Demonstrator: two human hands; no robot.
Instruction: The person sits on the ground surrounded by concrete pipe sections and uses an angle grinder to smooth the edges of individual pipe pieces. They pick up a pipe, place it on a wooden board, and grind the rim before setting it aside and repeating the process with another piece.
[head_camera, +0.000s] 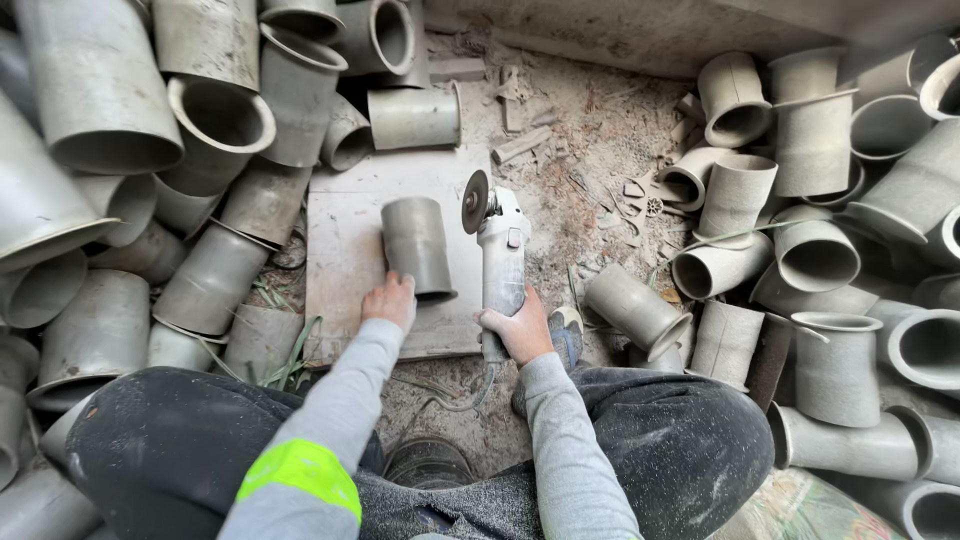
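So a short grey pipe piece (417, 246) is laid on its side on a flat grey slab (345, 250), pretty much dead centre, and it's steadied at its near flared end by the left hand (391, 300), fingers laid flat and pressed against the rim rather than wrapped round it. An angle grinder (500, 260) is gripped by the right hand (520, 332), fingers closed tight around the body, with the disc (475, 201) held just beside the pipe's far end at about 1 o'clock, not quite touching as far as can be told. Looks like the lining-up stage before a cut or trim; the disc would need to be eased in square while the pipe is kept from rolling. The floor (590, 150) is dusty bare concrete littered with offcuts, and stacks of similar pipe fittings (210, 120) are piled at 9 and 3 o'clock.
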